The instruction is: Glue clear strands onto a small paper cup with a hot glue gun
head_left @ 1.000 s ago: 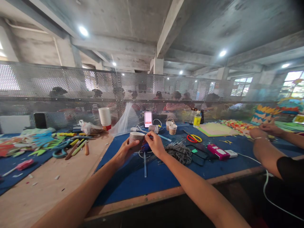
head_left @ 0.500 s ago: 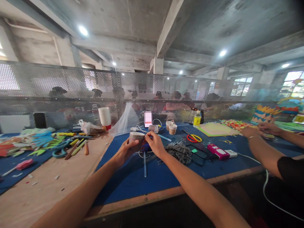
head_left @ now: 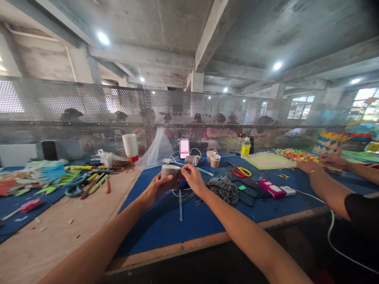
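My left hand (head_left: 154, 188) is wrapped round a brownish paper cup (head_left: 169, 172) held above the blue mat (head_left: 183, 221). My right hand (head_left: 193, 180) is pinched at the cup's right rim, fingers pressed together; what they grip there is too small to make out. Just below the hands lie a blue glue gun (head_left: 182, 184) and a clear glue stick (head_left: 180, 205). A tangle of grey cord (head_left: 222, 189) sits right of my right hand.
Red-and-yellow scissors (head_left: 242, 172), a pink box (head_left: 271, 188), small cups (head_left: 214, 159), a phone (head_left: 184, 148) and a stack of white cups (head_left: 130, 146) lie behind. Teal scissors (head_left: 74, 186) and foam cutouts lie left. A co-worker's arms (head_left: 325, 183) work at right. A mesh screen (head_left: 89, 110) backs the table.
My hands and the cup have barely moved. The co-worker's hands at right have shifted slightly farther away across the table.
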`<action>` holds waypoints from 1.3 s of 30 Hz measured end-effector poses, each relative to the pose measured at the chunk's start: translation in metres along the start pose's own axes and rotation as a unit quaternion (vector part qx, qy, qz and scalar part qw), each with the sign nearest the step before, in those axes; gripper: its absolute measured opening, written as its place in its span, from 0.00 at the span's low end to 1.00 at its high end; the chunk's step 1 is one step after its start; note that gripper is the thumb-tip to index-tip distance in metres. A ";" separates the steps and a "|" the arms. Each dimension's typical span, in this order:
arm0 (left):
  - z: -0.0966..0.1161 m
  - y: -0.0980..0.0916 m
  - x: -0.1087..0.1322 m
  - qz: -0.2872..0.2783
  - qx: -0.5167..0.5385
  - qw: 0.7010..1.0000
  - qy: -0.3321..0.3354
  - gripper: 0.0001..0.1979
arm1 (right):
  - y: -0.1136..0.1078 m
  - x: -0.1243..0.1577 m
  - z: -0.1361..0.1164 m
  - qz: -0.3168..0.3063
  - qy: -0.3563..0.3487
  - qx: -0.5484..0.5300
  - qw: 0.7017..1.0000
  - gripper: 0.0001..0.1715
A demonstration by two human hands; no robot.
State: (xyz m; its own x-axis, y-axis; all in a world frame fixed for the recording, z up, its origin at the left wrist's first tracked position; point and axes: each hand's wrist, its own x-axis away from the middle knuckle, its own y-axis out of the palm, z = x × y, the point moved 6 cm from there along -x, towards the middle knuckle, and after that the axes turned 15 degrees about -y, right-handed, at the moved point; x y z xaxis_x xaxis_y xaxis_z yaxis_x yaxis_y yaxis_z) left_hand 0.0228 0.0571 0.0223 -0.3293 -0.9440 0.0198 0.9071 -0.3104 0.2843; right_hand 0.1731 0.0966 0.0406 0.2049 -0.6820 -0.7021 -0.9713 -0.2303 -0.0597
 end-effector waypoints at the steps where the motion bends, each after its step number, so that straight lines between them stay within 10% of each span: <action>1: 0.000 0.000 0.000 -0.002 0.000 1.000 0.000 0.24 | 0.000 0.000 0.000 0.000 0.004 -0.005 1.000 0.11; 39: 0.006 0.005 0.001 -0.010 0.001 1.000 0.028 0.19 | 0.003 0.008 -0.007 -0.010 -0.015 0.068 0.998 0.19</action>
State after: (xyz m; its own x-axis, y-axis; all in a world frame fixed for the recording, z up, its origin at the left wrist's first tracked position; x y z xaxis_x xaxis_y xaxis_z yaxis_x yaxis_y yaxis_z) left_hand 0.0257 0.0553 0.0295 -0.3319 -0.9425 -0.0390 0.9002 -0.3288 0.2854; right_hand 0.1728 0.0859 0.0398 0.2220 -0.6564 -0.7211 -0.9750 -0.1459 -0.1673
